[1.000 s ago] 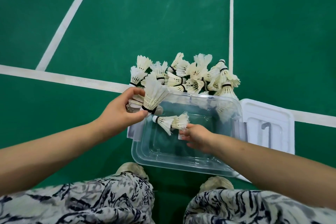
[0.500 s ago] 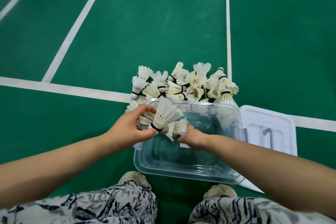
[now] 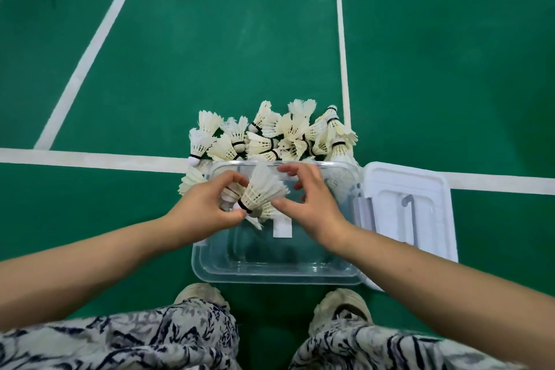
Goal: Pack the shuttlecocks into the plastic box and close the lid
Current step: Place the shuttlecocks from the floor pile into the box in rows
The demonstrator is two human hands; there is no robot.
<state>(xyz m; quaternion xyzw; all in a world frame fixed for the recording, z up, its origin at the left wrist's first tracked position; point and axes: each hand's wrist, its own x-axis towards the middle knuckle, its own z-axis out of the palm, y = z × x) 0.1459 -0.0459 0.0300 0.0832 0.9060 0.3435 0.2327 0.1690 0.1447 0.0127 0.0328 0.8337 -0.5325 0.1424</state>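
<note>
held shuttlecock [image 3: 262,191]: above the far left part of the box, cork toward my left palm, feather skirt fanned up and to the right; I can see at least one more tucked behind it in the same grip.
left hand [image 3: 204,210]: fingers and thumb curled round the cork ends, gripping the small bunch.
right hand [image 3: 315,210]: over the box just beside the feathers, fingers spread and loosely bent, holding nothing; whether the thumb touches the skirt I cannot tell.
plastic box [image 3: 270,278]: clear, on the floor between my feet and the heap; its bottom looks bare apart from a white sticker [image 3: 282,227].
shuttlecock pile [image 3: 282,135]: heaped against the box's far rim, with one stray [image 3: 190,182] beside the left wall.
lid [image 3: 420,189]: white, lying flat against the box's right side, not yet fitted.
floor [image 3: 210,54]: green court with white lines.
risk: I judge packing has barely begun. Squeezing several at once could crush or bend the feathers. Loosely dropped ones may lie crosswise and stand proud of the rim, so the lid would not seat. A careless reach into the heap could scatter it.
</note>
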